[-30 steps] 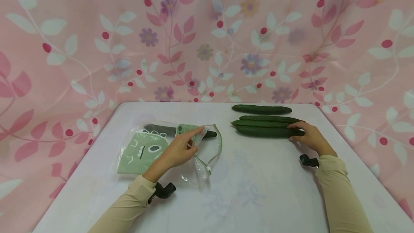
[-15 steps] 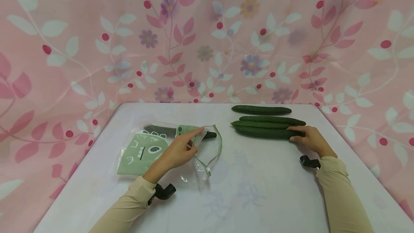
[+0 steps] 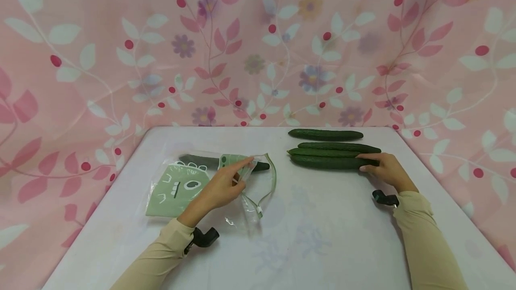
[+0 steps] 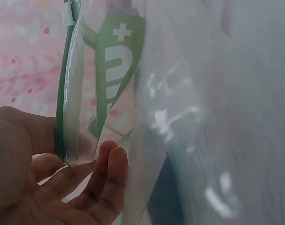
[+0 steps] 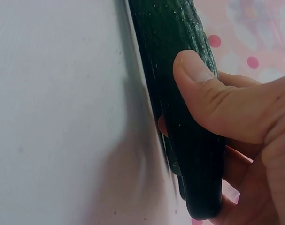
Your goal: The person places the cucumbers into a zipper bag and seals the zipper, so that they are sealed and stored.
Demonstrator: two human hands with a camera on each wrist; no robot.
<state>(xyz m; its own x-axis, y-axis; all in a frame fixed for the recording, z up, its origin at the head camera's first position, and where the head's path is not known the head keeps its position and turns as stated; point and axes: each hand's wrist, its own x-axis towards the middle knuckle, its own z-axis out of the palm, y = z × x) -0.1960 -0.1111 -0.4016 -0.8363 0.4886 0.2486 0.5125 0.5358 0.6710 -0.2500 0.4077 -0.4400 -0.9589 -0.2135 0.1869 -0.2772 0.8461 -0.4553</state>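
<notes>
My left hand point(image 3: 219, 189) pinches the open edge of a clear zip bag point(image 3: 175, 198) with a green cartoon print; in the left wrist view, the green zip strip point(image 4: 62, 93) runs between thumb and fingers. One cucumber point(image 3: 197, 162) lies inside the bag, its dark tip showing near the opening. At the right, my right hand point(image 3: 384, 171) grips the right end of the nearest cucumber point(image 3: 322, 162). In the right wrist view its thumb lies over the dark green skin of that cucumber point(image 5: 194, 154), with the fingers reaching round the far side.
Two more cucumbers lie close behind the gripped one, a middle cucumber point(image 3: 318, 152) and a rear cucumber point(image 3: 342, 147). Another cucumber point(image 3: 326, 135) lies apart near the far edge of the white table point(image 3: 306, 236). A pink floral cloth point(image 3: 258, 57) hangs behind.
The nearest cucumber has shifted slightly left in my right hand's grip. My left hand and the bag have stayed in place.
</notes>
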